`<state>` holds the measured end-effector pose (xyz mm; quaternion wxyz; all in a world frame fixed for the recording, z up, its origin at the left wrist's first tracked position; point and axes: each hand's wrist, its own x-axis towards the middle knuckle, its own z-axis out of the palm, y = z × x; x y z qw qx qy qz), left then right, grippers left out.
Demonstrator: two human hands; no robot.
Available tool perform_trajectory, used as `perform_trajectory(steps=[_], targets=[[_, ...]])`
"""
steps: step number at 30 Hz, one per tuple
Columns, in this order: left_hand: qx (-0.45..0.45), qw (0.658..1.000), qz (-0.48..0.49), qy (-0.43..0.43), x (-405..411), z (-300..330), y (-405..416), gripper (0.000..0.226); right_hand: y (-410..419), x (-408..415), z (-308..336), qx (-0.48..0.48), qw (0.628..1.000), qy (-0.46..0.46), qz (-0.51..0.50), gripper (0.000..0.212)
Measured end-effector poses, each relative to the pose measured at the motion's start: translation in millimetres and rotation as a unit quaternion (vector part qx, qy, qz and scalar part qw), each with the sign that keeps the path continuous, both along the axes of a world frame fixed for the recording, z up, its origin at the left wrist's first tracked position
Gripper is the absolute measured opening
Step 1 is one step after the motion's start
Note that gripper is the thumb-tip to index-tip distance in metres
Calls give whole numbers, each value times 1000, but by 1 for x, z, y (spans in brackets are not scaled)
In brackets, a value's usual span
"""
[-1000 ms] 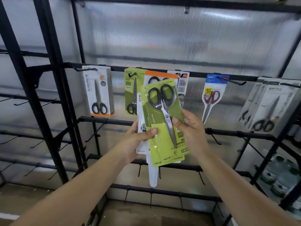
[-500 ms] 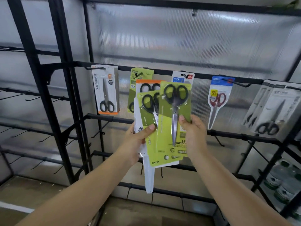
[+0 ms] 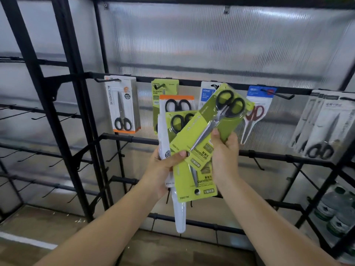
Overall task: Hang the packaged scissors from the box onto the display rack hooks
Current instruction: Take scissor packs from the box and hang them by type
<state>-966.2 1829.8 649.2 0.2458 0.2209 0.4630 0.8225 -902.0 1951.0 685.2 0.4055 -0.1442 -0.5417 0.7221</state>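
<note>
My right hand grips one green scissors pack by its lower part, tilted so its black handles point up and right near the top rail. My left hand holds a stack of packs: a green one in front, an orange-topped one and a long white one behind. The black display rack carries hooks with hanging packs: a white one, a green one, a blue-headed "HOME" one, a red-handled pair and grey ones.
Lower rails hold several bare hooks. A second rack section at left has more bare hooks. Bottled water packs stand low at the right. A translucent ribbed panel backs the rack. The box is not in view.
My right hand has drawn the front green pack away from the stack and tilted it up to the right. The left hand keeps the remaining packs. The view has moved closer to the rack.
</note>
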Motion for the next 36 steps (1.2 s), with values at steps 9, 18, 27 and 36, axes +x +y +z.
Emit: perform_trajectory(steps=[9,18,27,36], targets=[[-76,993,82,47,-40,1,-43,37,77,23,32,112,973,-64,190,57],[-58,987,151,8,-43,-13,-63,31,62,11,-9,250,948,-97,172,69],[-49,981,189,3,-77,-2,-97,20,-4,-24,-19,17,990,126,59,58],[-46,991,124,23,-106,1,-108,21,-55,-56,-26,-58,985,146,-74,54]])
